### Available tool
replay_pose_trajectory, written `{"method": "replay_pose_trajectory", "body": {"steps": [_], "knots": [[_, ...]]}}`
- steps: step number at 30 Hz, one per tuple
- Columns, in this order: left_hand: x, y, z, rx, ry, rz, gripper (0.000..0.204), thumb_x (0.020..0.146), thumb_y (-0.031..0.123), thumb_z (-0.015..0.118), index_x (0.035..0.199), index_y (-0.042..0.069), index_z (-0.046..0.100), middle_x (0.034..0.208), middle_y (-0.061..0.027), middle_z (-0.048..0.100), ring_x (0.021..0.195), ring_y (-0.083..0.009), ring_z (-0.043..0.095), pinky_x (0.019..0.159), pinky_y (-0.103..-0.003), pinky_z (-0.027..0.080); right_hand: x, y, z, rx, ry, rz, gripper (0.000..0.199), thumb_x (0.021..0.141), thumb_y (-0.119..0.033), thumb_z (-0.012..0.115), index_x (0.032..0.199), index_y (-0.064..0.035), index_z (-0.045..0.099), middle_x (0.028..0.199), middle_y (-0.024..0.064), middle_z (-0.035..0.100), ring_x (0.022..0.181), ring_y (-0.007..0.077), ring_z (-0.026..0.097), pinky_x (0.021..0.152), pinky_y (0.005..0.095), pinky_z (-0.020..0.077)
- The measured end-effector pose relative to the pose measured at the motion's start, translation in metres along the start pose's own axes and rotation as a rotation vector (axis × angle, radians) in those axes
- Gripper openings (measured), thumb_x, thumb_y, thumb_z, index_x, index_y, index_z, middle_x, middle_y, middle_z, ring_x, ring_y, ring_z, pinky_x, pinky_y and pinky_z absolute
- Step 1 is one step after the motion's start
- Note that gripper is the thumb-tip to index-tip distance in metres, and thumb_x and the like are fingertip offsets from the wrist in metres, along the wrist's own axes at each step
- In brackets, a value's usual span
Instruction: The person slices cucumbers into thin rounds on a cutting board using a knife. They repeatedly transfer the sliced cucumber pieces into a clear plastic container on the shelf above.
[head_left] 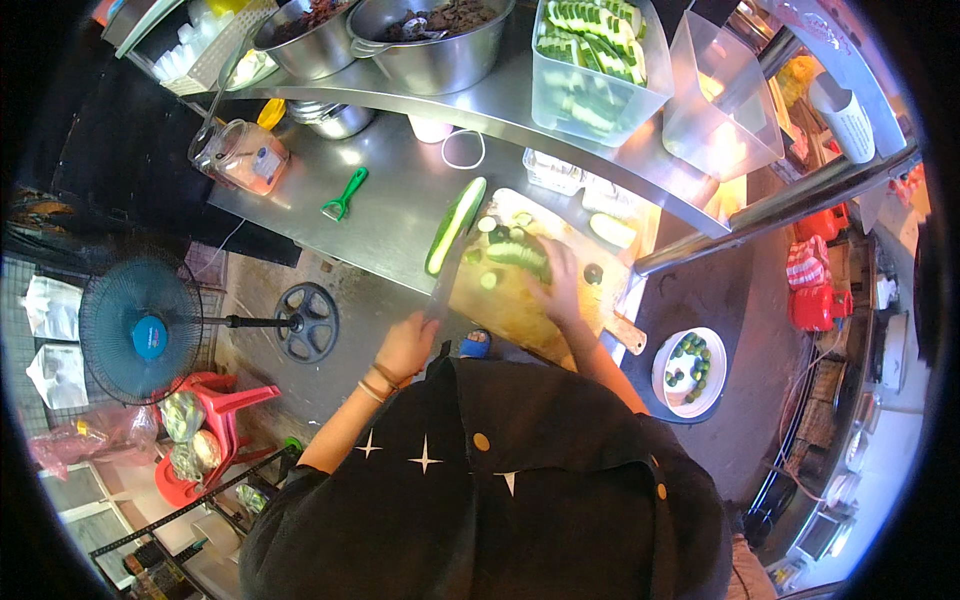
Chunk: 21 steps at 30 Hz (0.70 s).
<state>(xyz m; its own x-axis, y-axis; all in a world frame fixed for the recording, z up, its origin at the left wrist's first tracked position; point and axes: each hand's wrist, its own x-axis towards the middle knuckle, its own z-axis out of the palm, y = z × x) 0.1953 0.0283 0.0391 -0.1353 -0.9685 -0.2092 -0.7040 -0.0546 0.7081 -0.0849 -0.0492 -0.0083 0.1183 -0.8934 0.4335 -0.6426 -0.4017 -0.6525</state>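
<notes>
My left hand grips a knife whose blade points away from me along the left edge of a wooden cutting board. My right hand presses down on a cut green cucumber piece in the middle of the board. Small cucumber slices lie around it. A whole cucumber rests just left of the blade, half on the steel counter. Another cucumber piece lies at the board's far right.
On the shelf above stand a clear tub of cucumber sticks, an empty clear container and two steel pots. A green peeler and a jar sit on the counter. A white bowl of trimmings, a fan and a red stool are lower down.
</notes>
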Motion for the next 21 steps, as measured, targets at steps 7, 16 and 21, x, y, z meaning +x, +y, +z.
{"method": "replay_pose_trajectory", "body": {"steps": [7, 16, 21], "knots": [[-0.003, 0.019, -0.013, -0.013, -0.058, -0.134, 0.027, 0.089, 0.025, 0.053, 0.084, -0.002, 0.053, 0.066, -0.0224, 0.059, 0.062, -0.0383, 0.061, 0.055, -0.045, 0.046, 0.002, -0.003, 0.026, -0.218, 0.073, -0.035, 0.063, 0.068, -0.045, 0.072, 0.124, -0.0232, 0.055, 0.112, 0.0121, 0.051, 0.101, 0.0304, 0.049, 0.086, 0.0446, 0.0415], [-0.006, -0.004, -0.003, 0.061, -0.025, -0.057, 0.028, 0.088, 0.026, 0.054, 0.087, -0.001, 0.053, 0.076, -0.0259, 0.060, 0.075, -0.0447, 0.058, 0.062, -0.049, 0.045, 0.007, 0.018, 0.030, -0.449, 0.013, -0.160, 0.051, 0.071, -0.043, 0.069, 0.119, -0.0282, 0.059, 0.101, 0.0067, 0.057, 0.091, 0.0284, 0.054, 0.079, 0.0414, 0.0476], [-0.002, -0.005, -0.003, 0.134, -0.069, -0.073, 0.029, 0.088, 0.026, 0.054, 0.087, -0.002, 0.052, 0.076, -0.0266, 0.060, 0.076, -0.0444, 0.059, 0.063, -0.050, 0.046, 0.006, 0.031, 0.035, -0.355, 0.095, -0.182, 0.045, 0.068, -0.035, 0.074, 0.111, -0.0237, 0.063, 0.099, 0.0076, 0.058, 0.090, 0.0294, 0.055, 0.079, 0.0414, 0.0476]]}}
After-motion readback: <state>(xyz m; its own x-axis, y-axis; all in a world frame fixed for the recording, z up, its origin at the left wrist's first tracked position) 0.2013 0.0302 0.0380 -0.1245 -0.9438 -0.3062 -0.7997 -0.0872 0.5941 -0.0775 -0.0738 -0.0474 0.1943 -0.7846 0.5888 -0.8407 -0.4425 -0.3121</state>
